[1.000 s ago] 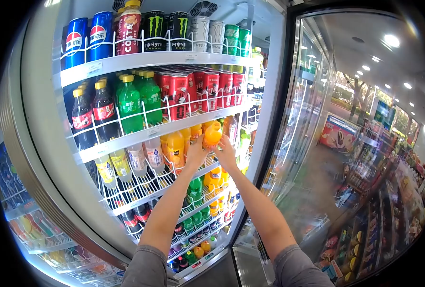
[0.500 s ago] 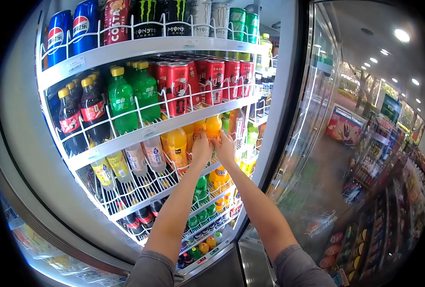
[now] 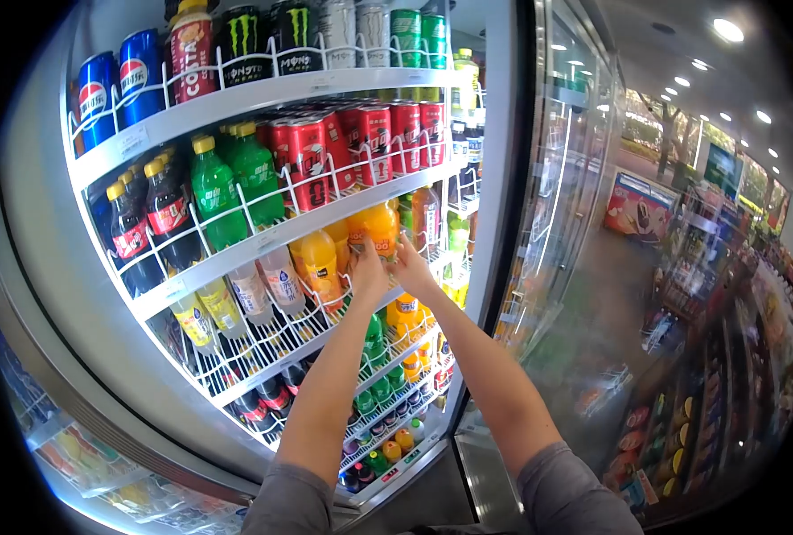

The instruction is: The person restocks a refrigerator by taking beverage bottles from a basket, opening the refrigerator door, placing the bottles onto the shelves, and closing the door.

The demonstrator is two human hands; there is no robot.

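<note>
Fingers (image 3: 367, 246) of the left hand (image 3: 369, 278) rest on an orange bottle (image 3: 382, 221) on the 3rd shelf of a lit drinks cooler, the thumb against its label; how firmly they grasp is hidden. The right hand (image 3: 417, 269) holds its fingers slightly bent at the bottle's right side, and whether they touch it cannot be told.

At far left on the top shelf stand 2 blue cans (image 3: 139, 78), then a COSTA bottle (image 3: 191, 52), black Monster cans (image 3: 294, 37), 2 white cans (image 3: 372, 34) and 2 green cans (image 3: 434, 40). On the 2nd shelf, dark cola bottles (image 3: 168, 214) give way to green bottles (image 3: 218, 194) and rows of red cans (image 3: 308, 159).

Along the 3rd shelf, yellow-labeled bottles (image 3: 191, 321) lead to pale-labeled bottles (image 3: 281, 281), a juice bottle (image 3: 320, 267) just left of the left hand, then the bottle at the fingers and an amber bottle (image 3: 426, 216) beyond the right hand. Farther right, past a glass door (image 3: 539, 267), a red chest freezer (image 3: 637, 209) stands far off, with packed store shelves (image 3: 726, 383) nearer.
</note>
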